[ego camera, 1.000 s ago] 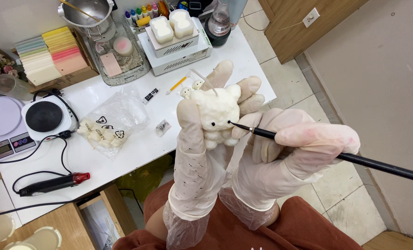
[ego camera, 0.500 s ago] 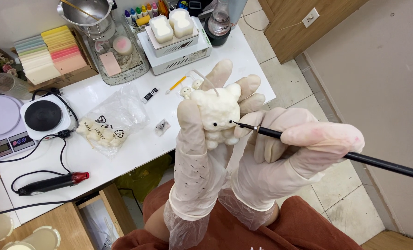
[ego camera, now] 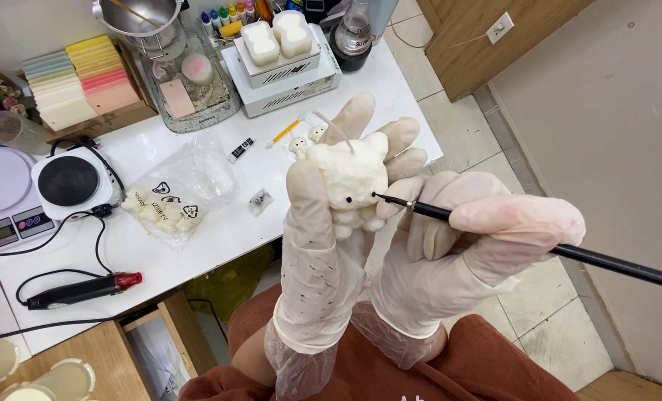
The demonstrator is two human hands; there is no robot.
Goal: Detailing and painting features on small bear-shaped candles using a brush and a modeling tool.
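My left hand [ego camera: 323, 238], in a thin white glove, holds up a cream bear-shaped candle [ego camera: 351, 178] with a wick on top. Small black dots mark its face. My right hand [ego camera: 465, 245], also gloved, grips a thin black paintbrush [ego camera: 569, 254] like a pen. The brush tip touches the right side of the candle's face. Both hands are raised above my lap, just in front of the white table [ego camera: 219, 230].
On the table lie a plastic bag of wax pieces [ego camera: 171, 200], a small hot plate [ego camera: 67, 180], a scale [ego camera: 0, 215], a black heat tool with a red tip [ego camera: 86, 289], colour sample blocks [ego camera: 78, 82], a metal pot [ego camera: 141, 18] and two tiny bear candles [ego camera: 305, 139].
The brush tip has crept slightly along the candle's face; both hands stay almost still.
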